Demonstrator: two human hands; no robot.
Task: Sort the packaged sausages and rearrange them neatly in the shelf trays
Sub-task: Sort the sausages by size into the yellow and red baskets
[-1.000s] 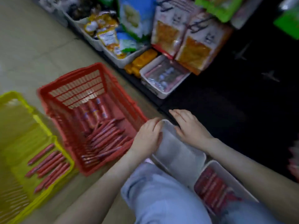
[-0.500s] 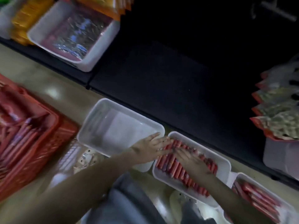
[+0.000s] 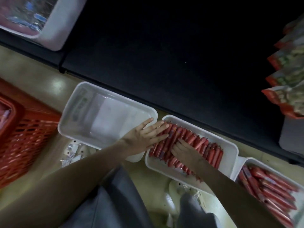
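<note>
1. red basket (image 3: 24,129) stands at far left.
2. empty tray (image 3: 105,119) sits beside it on the floor.
3. left hand (image 3: 144,137) lies flat, fingers straight, on the sausages (image 3: 199,143) in the middle tray (image 3: 232,152).
4. right hand (image 3: 185,152) presses flat too, gripping nothing.
5. step: levelling this row. next probably means squaring the ends gently.

Red sausages (image 3: 195,142), white tray (image 3: 230,155)

Our left hand (image 3: 146,136) palm down, fingers straight and spread, our right hand (image 3: 185,151) just beside its fingertips, also flat with fingers straight, our left forearm (image 3: 82,170) bare and angled in toward the right hand, our right forearm (image 3: 230,186) bare, reaching forward
</note>
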